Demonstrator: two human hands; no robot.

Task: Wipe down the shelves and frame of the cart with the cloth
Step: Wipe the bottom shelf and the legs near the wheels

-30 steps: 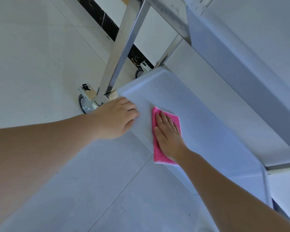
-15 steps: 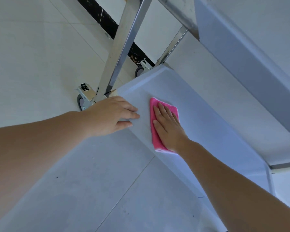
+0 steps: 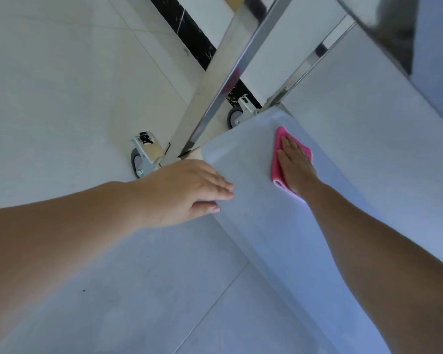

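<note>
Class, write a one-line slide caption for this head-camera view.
Right hand presses a pink cloth flat on the cart's bottom shelf; left hand steadies its edge.

Two bare hands: the left hand (image 3: 187,190) and the right hand (image 3: 296,162). One pink cloth (image 3: 276,159). Two shelves of the cart: a lower shelf (image 3: 253,200) and an upper shelf (image 3: 435,80). Two steel posts (image 3: 215,88) rise by the lower shelf's far corner. Two caster wheels (image 3: 138,162) sit beside that corner.

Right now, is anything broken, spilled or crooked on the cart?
Nothing stands out. The folded pink cloth lies flat under the right hand on the pale grey bottom shelf, the left hand rests on the shelf's edge, and no spill or damage shows.
</note>
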